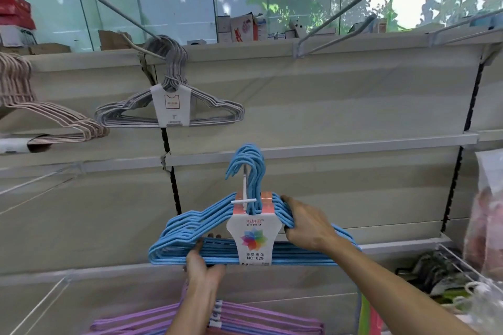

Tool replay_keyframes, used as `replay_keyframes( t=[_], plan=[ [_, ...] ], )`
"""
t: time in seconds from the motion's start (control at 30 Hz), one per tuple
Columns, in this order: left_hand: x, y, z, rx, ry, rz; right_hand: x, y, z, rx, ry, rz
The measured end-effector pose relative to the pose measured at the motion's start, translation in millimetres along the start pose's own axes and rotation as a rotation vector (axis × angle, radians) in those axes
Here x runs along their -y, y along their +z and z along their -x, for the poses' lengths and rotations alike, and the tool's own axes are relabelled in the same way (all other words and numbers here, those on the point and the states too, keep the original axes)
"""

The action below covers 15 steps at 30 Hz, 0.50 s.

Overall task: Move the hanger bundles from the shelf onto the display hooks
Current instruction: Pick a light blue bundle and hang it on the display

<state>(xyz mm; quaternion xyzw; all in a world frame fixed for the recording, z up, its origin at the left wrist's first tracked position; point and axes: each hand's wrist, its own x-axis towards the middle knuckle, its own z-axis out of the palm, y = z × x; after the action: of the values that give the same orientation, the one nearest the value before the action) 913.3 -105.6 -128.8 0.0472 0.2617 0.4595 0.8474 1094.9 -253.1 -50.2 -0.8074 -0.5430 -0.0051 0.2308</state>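
Observation:
A blue hanger bundle (190, 228) with a white and pink label card hangs in front of the shelf wall, its hooks looped over a white display hook (245, 200). My left hand (202, 264) grips the bundle's bottom bars from below. My right hand (304, 221) holds its right shoulder, fingers curled round the wires. A purple hanger bundle (130, 325) lies on the shelf below my arms. A grey hanger bundle (168, 109) hangs on an upper display hook (122, 12). Pink hangers (54, 114) hang at the far left.
Long bare display hooks (351, 8) jut from the top rail at upper right. Boxes (239, 27) stand on top of the unit before a glass wall. A wire basket (460, 266) with goods and hanging plastic bags (487, 215) fill the right side.

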Motion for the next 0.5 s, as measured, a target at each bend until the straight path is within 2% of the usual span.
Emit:
replay_keyframes(
  t=[0.23,0.5],
  plan=[
    [9.8,-7.0,-20.4,-0.015,-0.017,-0.013,-12.0,28.7,-9.4,0.037,-0.013,0.096],
    [6.6,-22.4,-35.1,0.002,0.112,-0.147,-16.6,39.1,-13.2,0.097,-0.022,0.068]
  ],
)
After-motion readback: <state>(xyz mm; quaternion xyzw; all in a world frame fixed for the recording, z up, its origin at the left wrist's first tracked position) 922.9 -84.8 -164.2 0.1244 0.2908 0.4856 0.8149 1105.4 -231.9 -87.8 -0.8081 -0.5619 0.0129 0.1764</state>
